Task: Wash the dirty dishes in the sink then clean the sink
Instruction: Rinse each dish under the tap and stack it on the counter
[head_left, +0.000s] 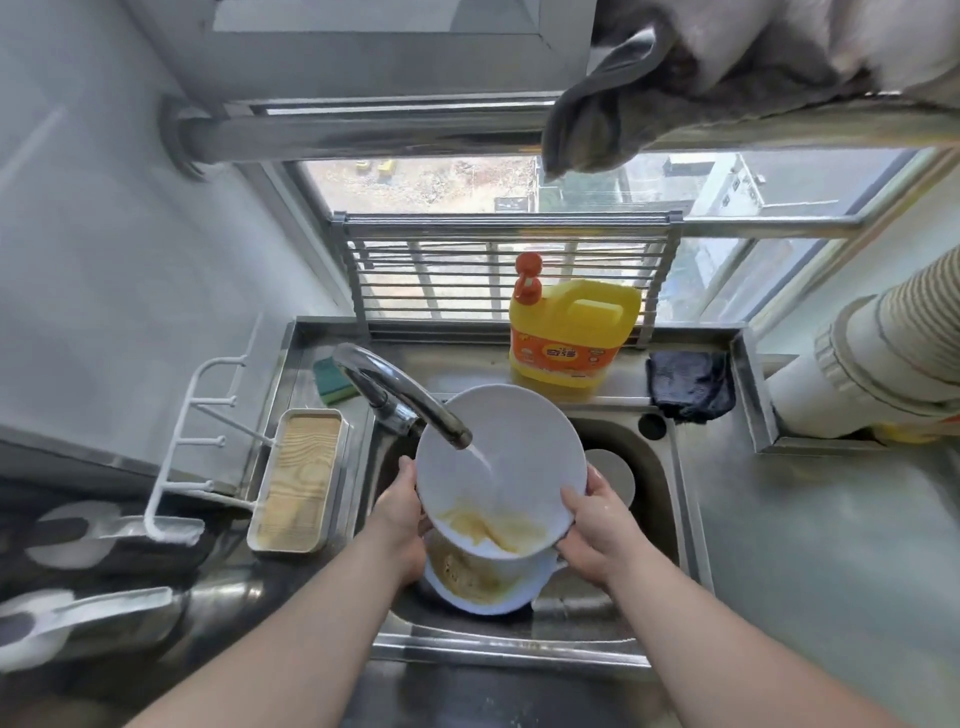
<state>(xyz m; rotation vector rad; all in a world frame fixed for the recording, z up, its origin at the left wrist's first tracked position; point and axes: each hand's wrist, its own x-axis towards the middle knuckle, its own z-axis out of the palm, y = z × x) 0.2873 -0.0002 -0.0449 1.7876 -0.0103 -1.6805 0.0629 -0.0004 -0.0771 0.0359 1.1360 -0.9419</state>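
Note:
I hold a white plate (514, 452) tilted over the steel sink (670, 499), under the running faucet (400, 395). Water streams onto the plate and yellow residue collects at its lower edge. My left hand (402, 514) grips the plate's left rim and my right hand (597, 519) grips its right rim. Beneath the plate lies a second white dish (483, 587) smeared with yellowish-brown residue. Another white dish (615, 475) rests deeper in the sink at the right, partly hidden.
A yellow detergent jug (566, 332) with an orange cap stands behind the sink. A green sponge (332, 382) lies at back left, a dark cloth (691, 384) at back right. A wooden-lidded tray (298, 480) and a white rack (197, 441) sit left of the sink.

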